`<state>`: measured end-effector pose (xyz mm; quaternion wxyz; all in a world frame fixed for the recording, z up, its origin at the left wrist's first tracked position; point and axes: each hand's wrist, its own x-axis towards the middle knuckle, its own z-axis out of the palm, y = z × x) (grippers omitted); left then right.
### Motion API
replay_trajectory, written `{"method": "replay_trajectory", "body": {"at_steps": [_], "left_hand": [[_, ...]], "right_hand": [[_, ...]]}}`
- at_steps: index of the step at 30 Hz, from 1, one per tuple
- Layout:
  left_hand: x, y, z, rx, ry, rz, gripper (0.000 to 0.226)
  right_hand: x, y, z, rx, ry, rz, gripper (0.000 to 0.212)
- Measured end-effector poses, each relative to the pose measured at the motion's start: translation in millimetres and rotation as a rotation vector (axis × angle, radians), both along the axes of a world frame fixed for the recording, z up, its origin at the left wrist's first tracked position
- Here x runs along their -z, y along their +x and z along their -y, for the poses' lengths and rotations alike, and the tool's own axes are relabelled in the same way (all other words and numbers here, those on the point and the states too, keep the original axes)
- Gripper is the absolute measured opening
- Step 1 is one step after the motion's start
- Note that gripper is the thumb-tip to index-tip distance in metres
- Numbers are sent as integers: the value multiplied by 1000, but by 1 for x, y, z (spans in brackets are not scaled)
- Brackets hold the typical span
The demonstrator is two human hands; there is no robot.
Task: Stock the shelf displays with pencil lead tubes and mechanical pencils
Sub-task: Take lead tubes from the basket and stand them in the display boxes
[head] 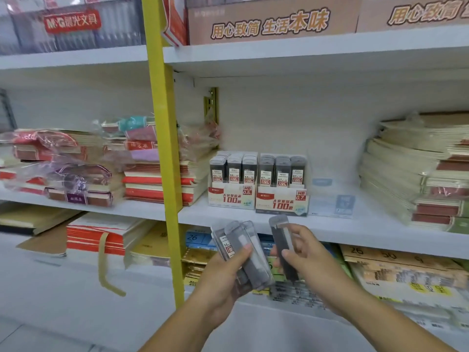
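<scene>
My left hand [224, 274] grips a fanned bunch of grey pencil lead tubes [250, 252] below the middle shelf. To its right, my right hand [305, 252] pinches a single dark lead tube [283, 246], held upright and apart from the bunch. On the white shelf [253, 219] above stand two display boxes full of lead tubes: the HB 0.5 box [232, 196] on the left and the HB 0.7 box [281, 201] beside it. Right of them sits a clear, blue-labelled display box [331, 201] with nothing visible in it.
A yellow upright post [165, 138] divides the shelving. Stacks of red and cream notebooks [157, 179] lie left of the displays, and piles of cream exercise books [416, 174] lie at the right. Below the shelf are more paper goods [396, 273]. Brown cartons [271, 21] fill the top shelf.
</scene>
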<state>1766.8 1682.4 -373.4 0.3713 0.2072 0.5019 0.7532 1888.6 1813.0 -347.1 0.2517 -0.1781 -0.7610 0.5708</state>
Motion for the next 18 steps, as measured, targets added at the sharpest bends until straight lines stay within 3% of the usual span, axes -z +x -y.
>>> {"method": "replay_trajectory", "body": {"at_steps": [2, 5, 12, 18], "left_hand": [[0, 0, -5, -2, -7, -40, 30], [-3, 5, -8, 35, 37, -79, 25], [-2, 6, -8, 0, 7, -95, 25], [-4, 9, -10, 8, -20, -97, 28]], "right_hand": [[0, -4, -3, -37, -13, -4, 51], [-1, -8, -2, -55, 33, -22, 50], [-5, -8, -3, 25, -31, -84, 20], [-8, -8, -3, 6, -185, -149, 33]]}}
